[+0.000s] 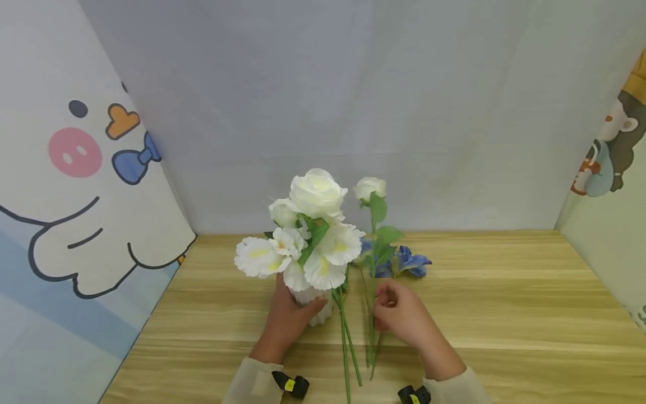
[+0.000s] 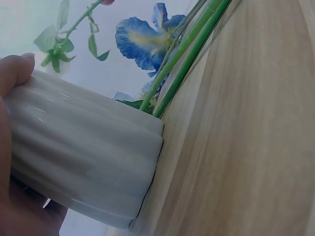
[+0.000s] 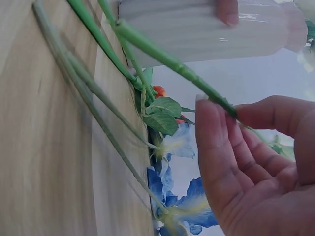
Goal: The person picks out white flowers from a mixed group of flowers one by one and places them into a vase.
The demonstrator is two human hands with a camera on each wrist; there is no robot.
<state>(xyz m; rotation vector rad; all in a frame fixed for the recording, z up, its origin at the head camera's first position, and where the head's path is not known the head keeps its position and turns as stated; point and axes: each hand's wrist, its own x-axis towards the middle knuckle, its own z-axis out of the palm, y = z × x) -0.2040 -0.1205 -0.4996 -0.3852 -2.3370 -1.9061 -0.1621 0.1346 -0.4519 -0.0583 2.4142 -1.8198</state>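
Note:
A white ribbed vase (image 2: pixel 88 147) stands on the table, and my left hand (image 1: pixel 290 314) grips it round its side. White roses (image 1: pixel 318 193) and white irises (image 1: pixel 323 261) fill its mouth and hide the rim in the head view. To the right of the vase, my right hand (image 1: pixel 404 314) pinches the green stem (image 3: pixel 172 64) of a single white rose (image 1: pixel 370 189) between thumb and fingers. That rose is upright, its bloom at about the height of the vase's flowers, with green leaves (image 1: pixel 387 234) along the stem.
Blue irises (image 1: pixel 411 261) lie on the wooden table (image 1: pixel 504 303) behind my right hand. Several loose green stems (image 1: pixel 348 342) lie between the hands. Low by the vase, the right wrist view shows a red-orange flower (image 3: pixel 158 91). A grey-white backdrop (image 1: pixel 404 112) rises behind the table.

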